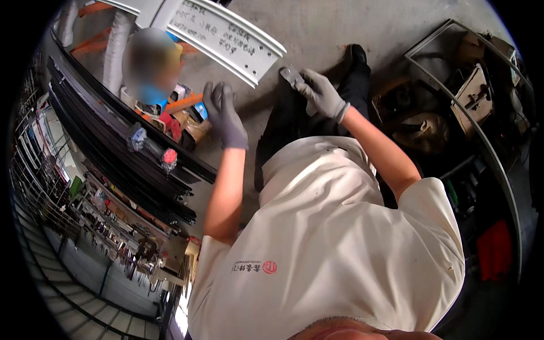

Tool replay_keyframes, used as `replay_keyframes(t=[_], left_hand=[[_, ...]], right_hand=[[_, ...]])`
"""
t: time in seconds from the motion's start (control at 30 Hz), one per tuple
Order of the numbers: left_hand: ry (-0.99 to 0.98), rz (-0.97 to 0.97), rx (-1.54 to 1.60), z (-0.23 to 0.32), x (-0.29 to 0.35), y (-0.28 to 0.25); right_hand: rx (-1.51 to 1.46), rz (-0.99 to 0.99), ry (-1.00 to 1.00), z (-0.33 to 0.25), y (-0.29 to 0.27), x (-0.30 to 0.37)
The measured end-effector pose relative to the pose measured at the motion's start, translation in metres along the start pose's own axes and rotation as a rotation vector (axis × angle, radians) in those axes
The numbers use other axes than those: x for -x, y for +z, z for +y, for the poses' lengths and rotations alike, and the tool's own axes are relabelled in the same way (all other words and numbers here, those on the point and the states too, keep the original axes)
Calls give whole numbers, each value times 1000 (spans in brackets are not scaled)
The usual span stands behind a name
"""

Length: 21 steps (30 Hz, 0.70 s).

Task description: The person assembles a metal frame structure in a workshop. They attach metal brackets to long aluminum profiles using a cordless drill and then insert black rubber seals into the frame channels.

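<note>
My left hand [225,113], in a grey glove, is raised with its fingers stretched up and nothing visible in them. It is apart from the long pale metal profile [226,42], whose cut end points toward me at the top. Handwriting covers the profile's flat face, and small holes sit near that end. To the right, my gloved right hand [324,95] is closed on a small flat greyish plate [292,76], just beside the profile's end. The plate's exact kind cannot be made out.
Long dark bars [113,136] lie stacked at the left, with a red-capped tool [168,157] on them. Wrapped rolls [116,48] and cluttered boxes [195,127] stand beyond. On the right, a metal-framed rack [481,113] holds cardboard and a bag [422,133].
</note>
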<state>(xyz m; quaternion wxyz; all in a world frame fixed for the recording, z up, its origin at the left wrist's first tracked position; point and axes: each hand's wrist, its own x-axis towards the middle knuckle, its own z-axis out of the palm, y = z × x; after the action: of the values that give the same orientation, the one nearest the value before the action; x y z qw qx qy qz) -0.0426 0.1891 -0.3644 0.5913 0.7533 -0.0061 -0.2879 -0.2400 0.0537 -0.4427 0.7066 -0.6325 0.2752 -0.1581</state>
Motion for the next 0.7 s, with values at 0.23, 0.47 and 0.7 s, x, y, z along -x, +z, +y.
replay_keyframes(t=[0.23, 0.47, 0.7], left_hand=[[-136, -177, 139, -1, -41, 43], [-81, -184, 105, -15, -58, 56], [-75, -173, 101, -16, -58, 59]], right_hand=[[114, -13, -35, 16, 6, -34], [108, -11, -133, 1, -6, -40], [180, -23, -142, 5, -9, -46]])
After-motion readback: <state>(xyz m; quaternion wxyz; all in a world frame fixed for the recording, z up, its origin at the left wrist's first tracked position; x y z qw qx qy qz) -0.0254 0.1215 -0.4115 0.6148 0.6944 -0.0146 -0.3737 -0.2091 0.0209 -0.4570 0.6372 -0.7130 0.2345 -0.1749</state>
